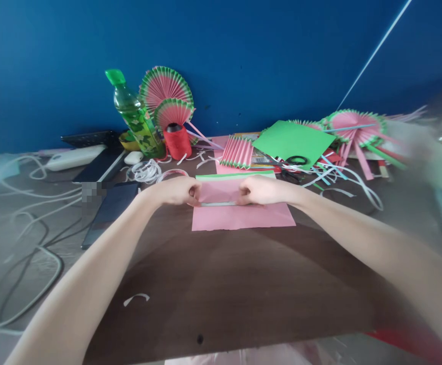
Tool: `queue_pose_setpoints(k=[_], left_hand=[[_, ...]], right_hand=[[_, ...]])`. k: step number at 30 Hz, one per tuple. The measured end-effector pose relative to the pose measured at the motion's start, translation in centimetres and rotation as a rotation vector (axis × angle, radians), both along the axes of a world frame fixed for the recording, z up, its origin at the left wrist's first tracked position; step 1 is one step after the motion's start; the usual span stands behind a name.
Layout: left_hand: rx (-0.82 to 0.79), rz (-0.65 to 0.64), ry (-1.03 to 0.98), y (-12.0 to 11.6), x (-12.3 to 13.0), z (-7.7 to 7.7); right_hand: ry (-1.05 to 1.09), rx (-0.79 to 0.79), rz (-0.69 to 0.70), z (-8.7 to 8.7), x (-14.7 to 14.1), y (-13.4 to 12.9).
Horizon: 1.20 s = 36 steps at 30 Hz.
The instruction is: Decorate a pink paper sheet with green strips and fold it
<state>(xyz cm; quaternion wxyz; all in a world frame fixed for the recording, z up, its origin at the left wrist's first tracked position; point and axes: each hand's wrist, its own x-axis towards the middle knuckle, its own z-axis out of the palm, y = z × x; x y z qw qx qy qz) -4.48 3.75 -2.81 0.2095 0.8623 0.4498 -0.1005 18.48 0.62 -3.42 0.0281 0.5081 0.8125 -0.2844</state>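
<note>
Pink paper (243, 218), green along its far edge, lay on the dark surface (221, 284), pinched near a pale band (218, 204) by left hand (178, 191) and right hand (261, 190) alike. It looked barely begun: mostly flat, pleating apparently undone, whereas the pleated piece (238, 151) behind and round fans (166, 87) farther back seemed already folded.

- The left hand (178, 191) and right hand (261, 190), over the brown table (224, 284), were bare.
- The left forearm (102, 253), uncovered, was slim at the wrist and broadened toward the table's near edge.
- The right forearm (358, 238) was likewise uncovered and tapered, its lower part blurred.
- Pale pink clothing (239, 358), softly creased, showed just below the table's near edge.
</note>
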Motion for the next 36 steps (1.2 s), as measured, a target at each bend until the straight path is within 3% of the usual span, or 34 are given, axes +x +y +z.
queue_pose_setpoints(k=[6, 12, 19, 28, 36], left_hand=[[0.001, -0.002, -0.001, -0.2, 0.1, 0.2], [-0.007, -0.004, 0.002, -0.1, 0.1, 0.2], [-0.009, -0.005, -0.013, -0.1, 0.1, 0.2], [0.002, -0.009, 0.004, -0.1, 0.0, 0.2], [-0.055, -0.043, -0.022, 0.0, -0.3, 0.7]], right_hand=[[0.031, -0.106, 0.027, 0.4, 0.3, 0.1], [-0.028, -0.043, -0.041, 0.4, -0.1, -0.2], [-0.111, 0.06, -0.029, 0.0, 0.3, 0.3], [-0.16, -0.084, -0.012, 0.5, 1.5, 1.2], [-0.168, -0.079, 0.005, 1.0, 1.9, 1.4]])
